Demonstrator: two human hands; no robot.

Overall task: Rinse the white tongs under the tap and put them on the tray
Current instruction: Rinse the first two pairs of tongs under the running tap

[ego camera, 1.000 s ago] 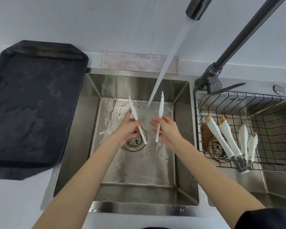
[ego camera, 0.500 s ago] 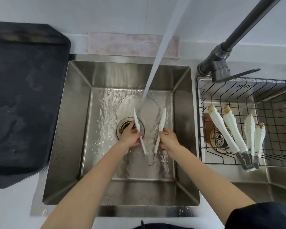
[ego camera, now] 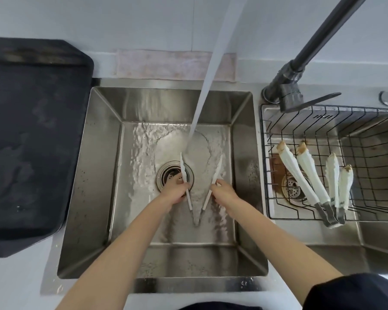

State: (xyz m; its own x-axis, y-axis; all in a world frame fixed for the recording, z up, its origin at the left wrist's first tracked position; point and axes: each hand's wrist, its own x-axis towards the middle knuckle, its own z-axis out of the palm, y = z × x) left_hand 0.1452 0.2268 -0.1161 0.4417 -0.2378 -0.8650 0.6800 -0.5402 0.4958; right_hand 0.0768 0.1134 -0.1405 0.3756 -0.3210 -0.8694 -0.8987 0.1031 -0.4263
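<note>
Over the left steel sink basin [ego camera: 94, 175]: white plastic tongs with a metal hinge loop [ego camera: 196, 198] held spread in a V under the running water stream [ego camera: 207, 86].

Left hand [ego camera: 176, 190] grips one white arm near mid-length; right hand [ego camera: 222, 190] pinches the other, fingers curled round it. Tips point away from the person, hinge toward them, low over the basin floor beside the round drain [ego camera: 169, 175]. Stream lands between the two tips. Judgement: tongs are light, arms stiff but sprung at the hinge; wet smooth plastic is likely slippery. Best hold for carrying is one hand round both arms just above the hinge, squeezed closed. Black flat tray [ego camera: 31, 142] lies on the counter left of the sink, bare. Two other soiled tongs [ego camera: 311, 182] rest in the wire basket [ego camera: 367, 198] on the right.
</note>
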